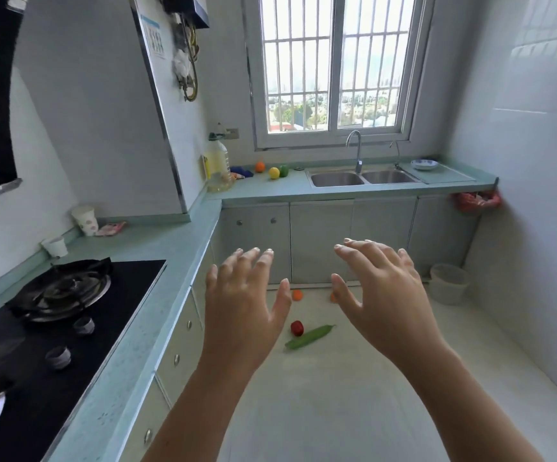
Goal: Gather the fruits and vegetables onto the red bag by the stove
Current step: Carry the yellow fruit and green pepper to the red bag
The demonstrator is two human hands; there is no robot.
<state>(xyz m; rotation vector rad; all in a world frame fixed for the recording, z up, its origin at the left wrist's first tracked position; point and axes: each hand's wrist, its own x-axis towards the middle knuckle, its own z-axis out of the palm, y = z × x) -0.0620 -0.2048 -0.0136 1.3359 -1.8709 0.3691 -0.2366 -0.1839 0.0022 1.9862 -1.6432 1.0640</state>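
Note:
My left hand [247, 295] and my right hand [380, 288] are raised in mid-air over the floor, fingers spread, holding nothing. On the floor beyond them lie a green cucumber [308, 337], a red fruit [297, 328], an orange fruit [297, 295] and a second orange one [333, 297] half hidden by my right thumb. On the far counter sit an orange [260, 167], a yellow fruit [274, 172] and a green fruit [283, 170]. A pink-red bag [112, 228] lies on the left counter beyond the stove [70, 315].
A big oil bottle [218, 165] stands in the counter corner beside a blue cloth [241, 171]. Paper cups [85, 220] stand against the left wall. The double sink [358, 178] is under the window, a white bin [448, 283] on the floor at right, and a red bag [477, 201] hangs off the counter end.

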